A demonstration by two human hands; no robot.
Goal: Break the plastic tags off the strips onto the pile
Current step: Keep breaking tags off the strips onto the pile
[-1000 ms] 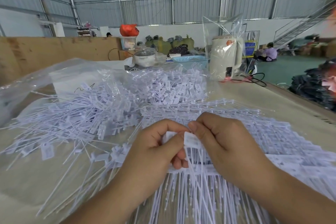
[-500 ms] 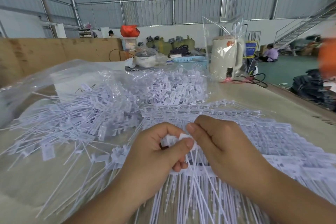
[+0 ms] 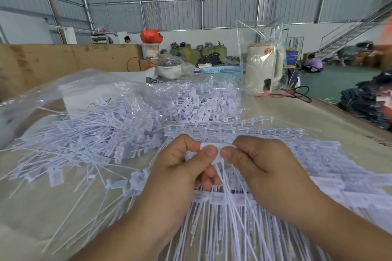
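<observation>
My left hand [image 3: 180, 174] and my right hand [image 3: 263, 167] meet over the table, thumbs nearly touching. Between them they pinch a small white plastic tag [image 3: 215, 152] whose thin tail hangs down from it. Under my hands lies a strip [image 3: 220, 197] of joined tags, its long tails fanning toward me. A pile of loose white tags [image 3: 101, 133] spreads over the table to the left and behind. More joined strips [image 3: 318, 154] are stacked to the right.
A crumpled clear plastic bag [image 3: 70, 89] lies behind the pile. A cream kettle in plastic wrap [image 3: 264, 68], a lidded pot [image 3: 169, 68] and a blue basket [image 3: 222, 70] stand at the table's far end. Black cables [image 3: 297, 93] run near the kettle.
Both hands have lifted slightly and turned the tag; it now lies flatter between the thumbs, and the thumbs have drawn a little apart.
</observation>
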